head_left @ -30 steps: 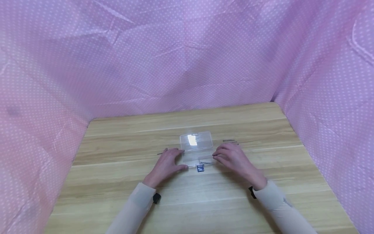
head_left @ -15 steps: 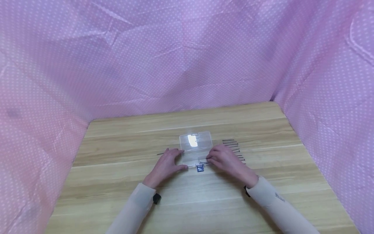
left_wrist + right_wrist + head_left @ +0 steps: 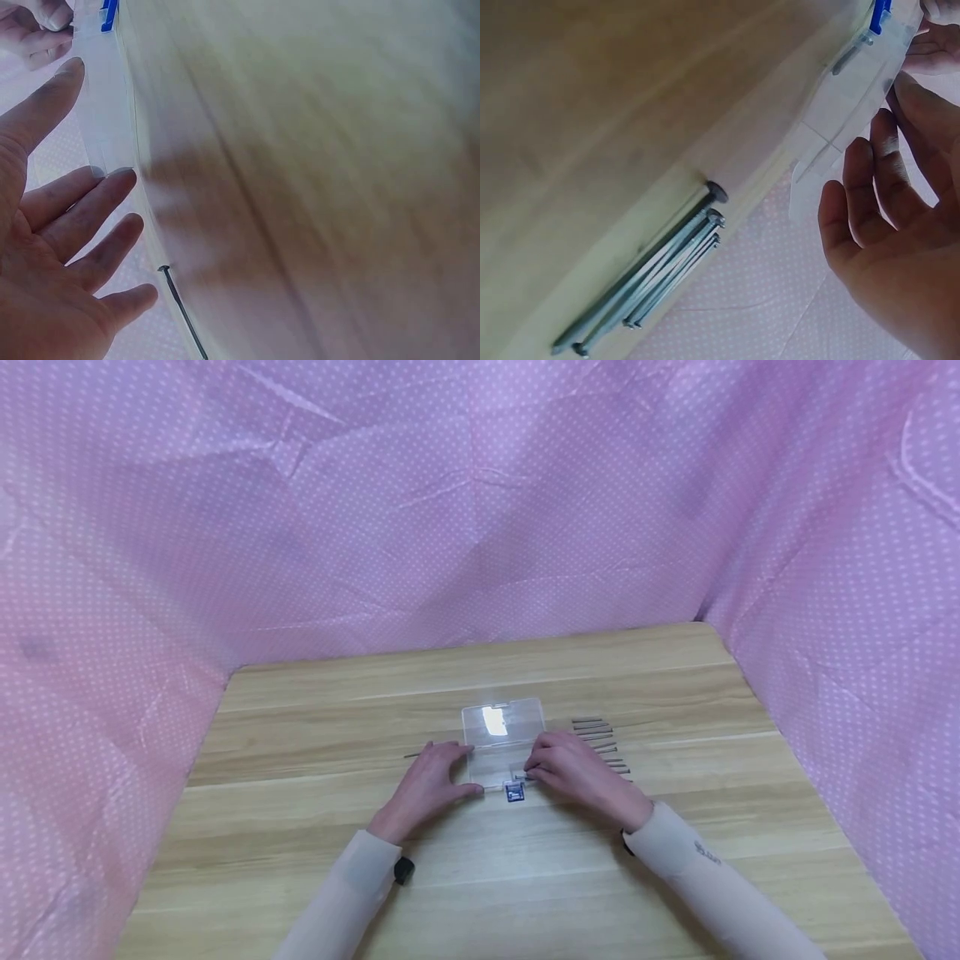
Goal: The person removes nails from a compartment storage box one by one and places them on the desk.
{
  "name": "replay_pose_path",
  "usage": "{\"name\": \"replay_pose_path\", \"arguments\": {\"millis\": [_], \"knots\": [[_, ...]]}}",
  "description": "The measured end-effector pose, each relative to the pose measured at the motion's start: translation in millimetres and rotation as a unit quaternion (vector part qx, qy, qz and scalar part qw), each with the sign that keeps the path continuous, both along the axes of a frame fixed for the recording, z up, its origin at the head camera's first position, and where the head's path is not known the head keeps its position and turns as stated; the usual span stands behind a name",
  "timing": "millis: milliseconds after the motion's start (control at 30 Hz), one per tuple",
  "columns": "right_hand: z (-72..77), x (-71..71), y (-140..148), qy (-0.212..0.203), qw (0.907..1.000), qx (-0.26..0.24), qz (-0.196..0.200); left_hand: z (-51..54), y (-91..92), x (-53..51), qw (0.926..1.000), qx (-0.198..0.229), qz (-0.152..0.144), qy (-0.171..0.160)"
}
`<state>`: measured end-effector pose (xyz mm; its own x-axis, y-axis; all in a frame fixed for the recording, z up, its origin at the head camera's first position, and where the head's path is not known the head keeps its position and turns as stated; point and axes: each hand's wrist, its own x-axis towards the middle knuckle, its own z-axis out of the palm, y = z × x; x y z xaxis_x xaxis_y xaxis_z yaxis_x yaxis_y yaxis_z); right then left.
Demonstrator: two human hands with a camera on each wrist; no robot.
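Observation:
A clear plastic box (image 3: 491, 764) lies on the table, its transparent lid (image 3: 517, 720) folded back and a blue latch (image 3: 514, 792) at the front. My left hand (image 3: 427, 781) rests at its left end, thumb at the front corner and spread, fairly straight fingers (image 3: 82, 217) against the edge. Over the box's right part, my right hand (image 3: 577, 768) pinches with thumb and forefinger; a dark sliver at the fingertips looks like a nail, mostly hidden. One nail (image 3: 851, 52) lies inside the box near the latch.
Several steel nails (image 3: 656, 270) lie in a row on the wooden table (image 3: 480, 877), right of the box. A single nail (image 3: 184, 311) lies left of the box, beside my left hand. Pink dotted cloth (image 3: 480, 510) hangs behind the table and along its sides.
My right hand has moved left and slightly down, from the box's right edge to over its interior. More of the nail row now shows behind it. The left hand has stayed put.

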<state>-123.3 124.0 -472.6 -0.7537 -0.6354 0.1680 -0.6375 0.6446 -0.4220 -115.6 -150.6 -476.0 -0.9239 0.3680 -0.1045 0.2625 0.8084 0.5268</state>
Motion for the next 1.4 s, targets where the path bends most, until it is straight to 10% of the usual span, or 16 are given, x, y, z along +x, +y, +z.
{"name": "replay_pose_path", "arguments": {"millis": [333, 1400], "knots": [[4.8, -7.7, -4, -0.044, 0.9987, 0.026, 0.002, 1.3, 2.4, -0.2, 0.9999, -0.012, 0.006, -0.008], [2.0, -24.7, 0, -0.009, 0.9939, 0.065, 0.089, -1.9, -0.6, -0.3, 1.0000, 0.001, 0.003, -0.002]]}}
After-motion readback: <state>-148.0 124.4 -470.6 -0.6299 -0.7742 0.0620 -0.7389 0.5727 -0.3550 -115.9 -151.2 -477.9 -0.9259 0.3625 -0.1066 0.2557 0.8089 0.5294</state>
